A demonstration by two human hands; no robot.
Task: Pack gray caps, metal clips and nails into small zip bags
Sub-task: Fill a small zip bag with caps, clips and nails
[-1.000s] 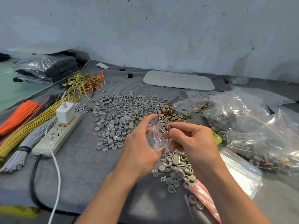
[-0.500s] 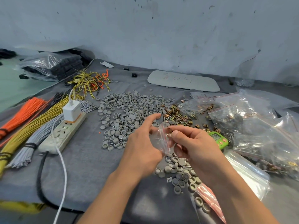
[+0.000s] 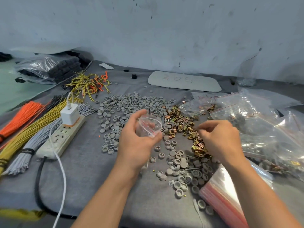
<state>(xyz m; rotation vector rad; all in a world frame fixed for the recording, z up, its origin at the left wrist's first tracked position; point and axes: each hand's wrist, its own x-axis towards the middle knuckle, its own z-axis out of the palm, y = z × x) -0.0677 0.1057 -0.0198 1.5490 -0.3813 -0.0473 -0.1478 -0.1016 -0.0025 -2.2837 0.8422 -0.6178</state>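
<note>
My left hand (image 3: 136, 143) grips a small clear zip bag (image 3: 148, 125) with a red seal line, its mouth held wide. My right hand (image 3: 218, 139) hovers to the right over the brass metal clips (image 3: 179, 122), fingers curled with the tips together; whether they pinch anything is hidden by blur. Gray caps (image 3: 130, 106) lie in a wide heap behind the bag, and more gray caps (image 3: 182, 167) are scattered in front with a few nails (image 3: 191, 168) among them.
A stack of empty zip bags (image 3: 225, 195) lies at the front right, filled bags (image 3: 256, 122) at the far right. At left are a power strip with charger (image 3: 65, 132) and wire bundles (image 3: 31, 129). A flat gray board (image 3: 184, 81) sits by the wall.
My right hand has let go of the bag and moved right over the clips. The bag stays in my left hand, and its mouth is now spread wide.
</note>
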